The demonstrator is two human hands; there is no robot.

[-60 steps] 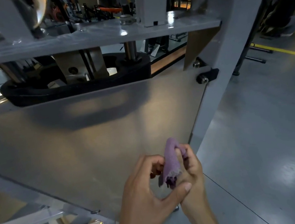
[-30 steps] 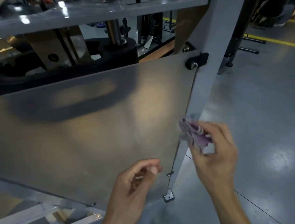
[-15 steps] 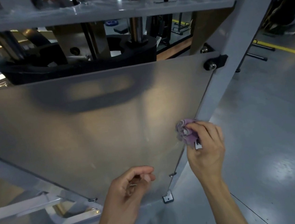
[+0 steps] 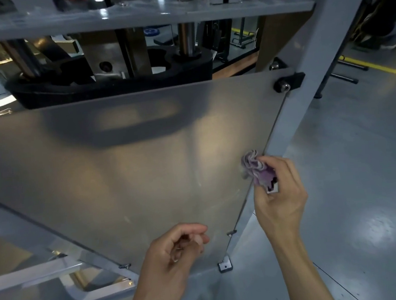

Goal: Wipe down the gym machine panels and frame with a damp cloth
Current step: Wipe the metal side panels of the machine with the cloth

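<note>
purple cloth (image 4: pixel 257 168): soft, light, likely damp, best bunched in the fingertips. right hand (image 4: pixel 279 190) pinches it wadded against the translucent panel (image 4: pixel 122 168), at the edge beside the grey frame post (image 4: pixel 308 56). left hand (image 4: pixel 170 255): grip loosely curled, apparently holding nothing, near the panel's lower corner.

Bunched purple cloth (image 4: pixel 257 168) against the right edge of the frosted grey machine panel (image 4: pixel 127 170), beside the grey frame upright (image 4: pixel 308 106)
</note>
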